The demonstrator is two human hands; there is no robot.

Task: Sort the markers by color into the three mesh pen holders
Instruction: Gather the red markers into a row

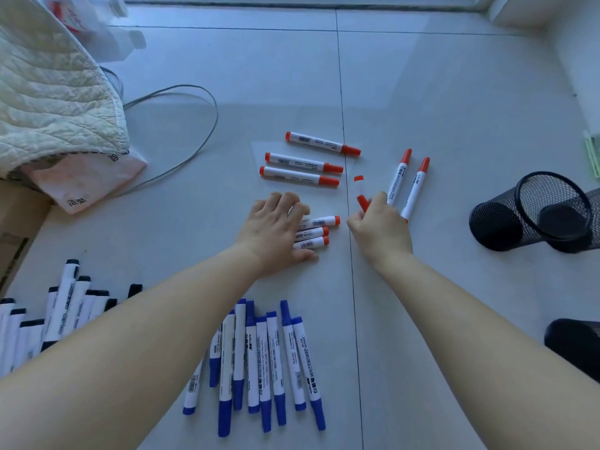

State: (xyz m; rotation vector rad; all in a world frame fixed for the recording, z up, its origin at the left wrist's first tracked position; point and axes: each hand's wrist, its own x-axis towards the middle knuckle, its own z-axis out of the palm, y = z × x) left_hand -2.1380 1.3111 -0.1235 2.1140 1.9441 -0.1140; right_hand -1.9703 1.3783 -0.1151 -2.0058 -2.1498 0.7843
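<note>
Red-capped markers [305, 164] lie scattered on the tiled floor ahead of me. My left hand [276, 232] lies over three red markers [313, 232], its fingers curled around them. My right hand [380, 232] pinches one red marker [359, 190] that points up from its fingers, and two more red markers [409, 186] lie just beyond it. Several blue markers [263, 362] lie in a row near me. Several black markers [58, 316] are heaped at the lower left. A black mesh pen holder [532, 212] lies on its side at the right.
A second dark mesh holder [574, 345] shows at the lower right edge. A quilted cloth over a bag [55, 102] and a grey cable loop [194, 125] occupy the left. A cardboard box [16, 228] sits at the far left.
</note>
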